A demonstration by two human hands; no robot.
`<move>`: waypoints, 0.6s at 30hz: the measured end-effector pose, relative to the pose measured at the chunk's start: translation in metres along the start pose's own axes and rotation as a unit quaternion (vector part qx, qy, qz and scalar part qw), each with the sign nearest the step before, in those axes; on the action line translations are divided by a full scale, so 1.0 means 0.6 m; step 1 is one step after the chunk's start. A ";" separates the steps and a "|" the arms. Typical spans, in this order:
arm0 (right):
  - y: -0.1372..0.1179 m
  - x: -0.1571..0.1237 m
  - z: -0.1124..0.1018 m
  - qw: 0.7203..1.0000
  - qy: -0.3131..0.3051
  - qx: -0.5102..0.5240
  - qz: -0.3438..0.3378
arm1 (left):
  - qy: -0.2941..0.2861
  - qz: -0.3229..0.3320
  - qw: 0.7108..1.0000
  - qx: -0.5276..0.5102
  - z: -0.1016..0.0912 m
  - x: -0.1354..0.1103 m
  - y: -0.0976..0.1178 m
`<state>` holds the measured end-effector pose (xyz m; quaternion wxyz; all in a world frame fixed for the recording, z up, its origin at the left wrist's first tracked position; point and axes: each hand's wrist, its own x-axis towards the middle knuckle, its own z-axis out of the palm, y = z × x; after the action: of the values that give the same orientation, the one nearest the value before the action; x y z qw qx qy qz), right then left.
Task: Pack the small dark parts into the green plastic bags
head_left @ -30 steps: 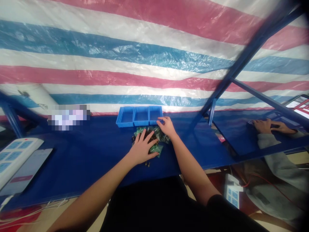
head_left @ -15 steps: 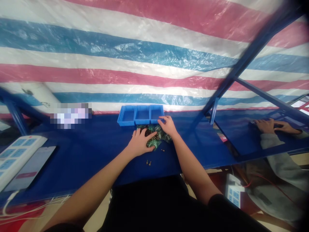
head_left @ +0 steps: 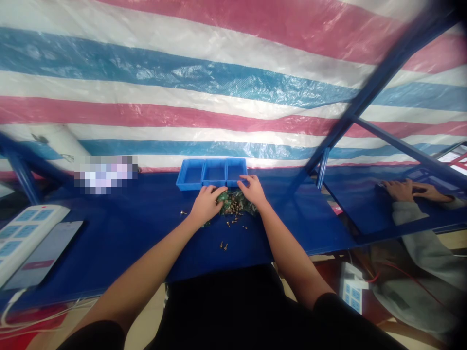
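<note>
A heap of small green packets and brass-coloured parts (head_left: pixel 233 205) lies on the blue table (head_left: pixel 127 238), just in front of a row of three joined blue bins (head_left: pixel 213 174). My left hand (head_left: pixel 205 204) rests on the heap's left side with fingers curled over it. My right hand (head_left: pixel 252 190) lies on the heap's right side, fingertips touching the rim of the rightmost bin. Several loose brass parts (head_left: pixel 223 245) are scattered on the cloth nearer to me, one more (head_left: pixel 183 212) to the left.
A white power strip (head_left: pixel 25 231) and a phone (head_left: pixel 47 248) lie at the far left. A blue metal frame (head_left: pixel 350 116) slants up on the right. Another person's hands (head_left: pixel 410 189) work at the right table; a second power strip (head_left: pixel 352 294) sits below.
My left hand has moved up and left over the heap, from spread flat to curled. More small brass parts now lie scattered on the cloth. My right hand stayed put.
</note>
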<state>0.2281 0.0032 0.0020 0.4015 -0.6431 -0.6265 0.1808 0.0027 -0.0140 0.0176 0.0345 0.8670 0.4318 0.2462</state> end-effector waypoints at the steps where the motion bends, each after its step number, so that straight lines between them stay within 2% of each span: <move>1: 0.000 0.000 0.000 1.000 -0.002 0.000 0.000 | 0.014 -0.007 1.000 -0.014 -0.004 0.002 -0.001; 4: 0.000 0.001 0.000 1.000 -0.003 0.001 0.001 | 0.028 -0.012 0.998 -0.062 -0.014 0.007 -0.004; 6: -0.001 0.000 0.000 1.000 -0.002 0.003 0.001 | 0.002 0.001 0.997 -0.074 -0.018 0.007 -0.004; 9: -0.003 -0.001 -0.001 1.000 -0.002 0.007 0.001 | -0.041 0.022 0.999 -0.026 -0.024 -0.002 0.004; 14: -0.003 0.000 -0.003 1.000 -0.005 0.009 -0.001 | -0.061 0.045 0.997 0.020 -0.056 -0.052 0.054; 18: -0.001 0.000 -0.001 1.000 -0.006 0.011 0.000 | -0.127 0.118 0.985 0.007 -0.067 -0.112 0.104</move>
<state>0.2283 0.0032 0.0028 0.4051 -0.6376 -0.6266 0.1916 -0.0037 -0.1107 0.0429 0.0533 0.9361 0.3208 0.1337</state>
